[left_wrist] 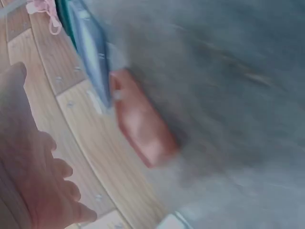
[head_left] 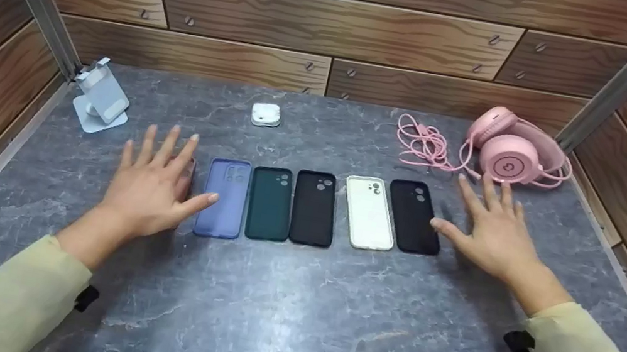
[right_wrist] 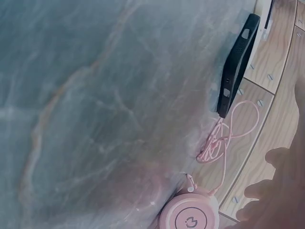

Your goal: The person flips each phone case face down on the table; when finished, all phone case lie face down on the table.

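Nearby, pink headphones (head_left: 509, 158), blue stand (head_left: 107, 98), left hand (head_left: 149, 190) partly hiding reddish case (left_wrist: 142, 121)

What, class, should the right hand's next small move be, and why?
Perhaps the right hand, open and empty, should nudge the white case left: a clear gap parts it from the black case on that side, while the green case lies almost against that one.

Grey marble-look tabletop (head_left: 266, 308) — row: rectangular coral-red phone case (left_wrist: 143, 124), lavender-blue case (head_left: 221, 205), dark-green case (head_left: 270, 204), black case (head_left: 314, 211), cream-white case (head_left: 369, 217), second black case (head_left: 413, 218). Behind — pale-blue stand (head_left: 110, 97), small white square box (head_left: 265, 115), pink headphones (head_left: 509, 159), tangled pink cable (head_left: 427, 149).
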Available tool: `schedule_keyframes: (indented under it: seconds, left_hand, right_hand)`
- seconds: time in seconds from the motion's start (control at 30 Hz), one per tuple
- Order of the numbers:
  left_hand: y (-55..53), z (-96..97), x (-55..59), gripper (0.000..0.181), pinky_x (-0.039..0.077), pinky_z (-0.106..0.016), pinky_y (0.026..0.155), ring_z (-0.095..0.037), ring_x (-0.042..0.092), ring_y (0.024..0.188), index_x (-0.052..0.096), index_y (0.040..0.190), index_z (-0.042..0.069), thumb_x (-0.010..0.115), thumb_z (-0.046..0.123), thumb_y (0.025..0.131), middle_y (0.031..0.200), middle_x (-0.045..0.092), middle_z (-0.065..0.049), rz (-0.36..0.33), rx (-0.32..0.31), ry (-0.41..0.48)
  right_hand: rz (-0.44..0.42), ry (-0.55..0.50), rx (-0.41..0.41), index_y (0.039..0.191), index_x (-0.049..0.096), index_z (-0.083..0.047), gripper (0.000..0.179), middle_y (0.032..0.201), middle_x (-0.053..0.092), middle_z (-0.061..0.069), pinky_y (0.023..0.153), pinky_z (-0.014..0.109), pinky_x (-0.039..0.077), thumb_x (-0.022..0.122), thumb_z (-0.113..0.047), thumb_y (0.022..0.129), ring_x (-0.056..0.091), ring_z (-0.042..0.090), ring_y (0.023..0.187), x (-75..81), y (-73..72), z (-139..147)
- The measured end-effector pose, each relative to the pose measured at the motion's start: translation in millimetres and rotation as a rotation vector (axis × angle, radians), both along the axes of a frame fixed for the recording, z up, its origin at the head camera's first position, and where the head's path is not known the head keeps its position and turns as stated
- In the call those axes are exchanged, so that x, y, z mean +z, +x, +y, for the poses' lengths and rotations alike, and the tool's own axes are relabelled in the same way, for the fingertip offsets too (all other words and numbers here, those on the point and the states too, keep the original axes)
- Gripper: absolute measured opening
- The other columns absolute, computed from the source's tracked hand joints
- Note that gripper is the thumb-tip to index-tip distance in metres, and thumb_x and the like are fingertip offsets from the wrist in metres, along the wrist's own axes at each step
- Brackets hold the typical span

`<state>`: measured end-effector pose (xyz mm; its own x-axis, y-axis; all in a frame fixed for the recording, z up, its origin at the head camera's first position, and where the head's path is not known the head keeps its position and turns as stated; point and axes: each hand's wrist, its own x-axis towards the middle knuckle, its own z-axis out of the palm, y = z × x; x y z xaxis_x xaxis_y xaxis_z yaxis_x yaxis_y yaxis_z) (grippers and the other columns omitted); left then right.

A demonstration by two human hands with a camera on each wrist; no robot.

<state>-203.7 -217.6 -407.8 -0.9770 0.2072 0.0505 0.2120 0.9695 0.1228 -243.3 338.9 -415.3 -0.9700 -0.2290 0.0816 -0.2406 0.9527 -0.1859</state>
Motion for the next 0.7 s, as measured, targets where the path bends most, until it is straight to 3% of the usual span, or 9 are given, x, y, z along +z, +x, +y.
schedule_keyframes:
  seconds: [0.17, 0.37, 0.6, 0.7]
  left_hand:
    - [-10.3, 33.6, 18.7, 0.108, -0.007, -0.068, 0.123, -0.046, -0.01, 0.159, 0.004, 0.172, 0.019, 0.034, 0.088, 0.095, 0.176, -0.003, -0.016, 0.03, -0.042, 0.021]
    - [-21.1, 93.4, 38.8, 0.108, -0.008, -0.061, 0.125, -0.041, -0.009, 0.16, 0.002, 0.172, 0.025, 0.023, 0.093, 0.092, 0.176, -0.002, -0.011, 0.059, -0.121, 0.062]
    - [-33.5, 169.1, 47.3, 0.101, 0.0, -0.059, 0.127, -0.039, 0.001, 0.161, 0.004, 0.173, 0.025, 0.032, 0.085, 0.097, 0.177, 0.006, -0.009, 0.078, -0.199, 0.169]
    - [-37.4, 197.5, 47.4, 0.1, 0.006, -0.058, 0.127, -0.039, 0.007, 0.161, 0.006, 0.173, 0.024, 0.033, 0.084, 0.098, 0.177, 0.01, -0.009, 0.077, -0.212, 0.22]
  right_hand:
    - [0.001, -0.07, 0.017, 0.171, 0.021, -0.015, 0.097, 0.172, 0.007, 0.032, 0.117, 0.078, 0.014, 0.058, -0.07, 0.1, 0.008, 0.059, 0.155, 5.8, -0.9, 0.1]
    - [0.03, -0.166, 0.044, 0.17, 0.024, -0.014, 0.091, 0.169, 0.022, 0.031, 0.11, 0.078, 0.03, 0.06, -0.062, 0.102, 0.032, 0.061, 0.145, 9.8, -1.9, -1.7]
    - [0.065, -0.247, 0.078, 0.165, 0.034, -0.004, 0.086, 0.164, 0.036, 0.03, 0.118, 0.068, 0.029, 0.066, -0.053, 0.103, 0.037, 0.052, 0.148, 10.7, -5.6, -3.7]
    - [0.065, -0.271, 0.07, 0.164, 0.036, -0.003, 0.085, 0.159, 0.043, 0.032, 0.114, 0.068, 0.035, 0.067, -0.052, 0.102, 0.048, 0.054, 0.139, 11.1, -6.9, -3.2]
